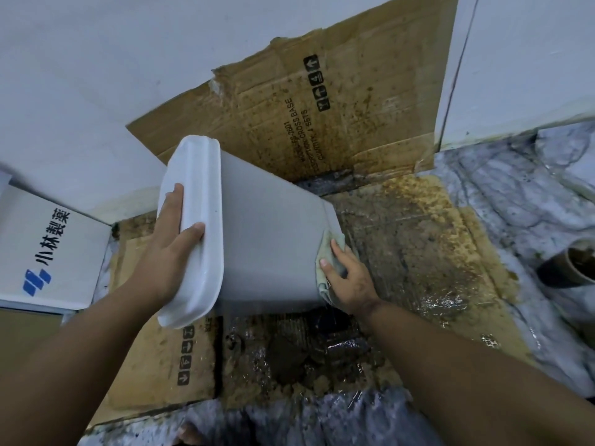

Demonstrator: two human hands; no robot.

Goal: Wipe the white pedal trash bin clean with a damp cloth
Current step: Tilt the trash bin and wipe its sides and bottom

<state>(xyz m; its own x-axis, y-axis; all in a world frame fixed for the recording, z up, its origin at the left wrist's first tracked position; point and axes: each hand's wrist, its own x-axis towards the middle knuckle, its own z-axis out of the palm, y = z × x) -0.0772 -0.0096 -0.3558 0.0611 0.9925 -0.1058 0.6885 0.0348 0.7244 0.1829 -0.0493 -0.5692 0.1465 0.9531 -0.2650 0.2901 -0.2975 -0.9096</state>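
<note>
The white pedal trash bin is tipped over to the left and held off the floor, lid towards me. My left hand grips the edge of its closed white lid, fingers on top and thumb over the rim. A pale, damp cloth is pressed against the bin's lower right edge near its base. My right hand lies flat on that cloth, partly covering it. The pedal is hidden from view.
Stained, wet cardboard covers the floor under the bin, and another dirty sheet leans on the white wall. A white box with blue print stands at the left. A dark round container sits on the marbled floor at the right.
</note>
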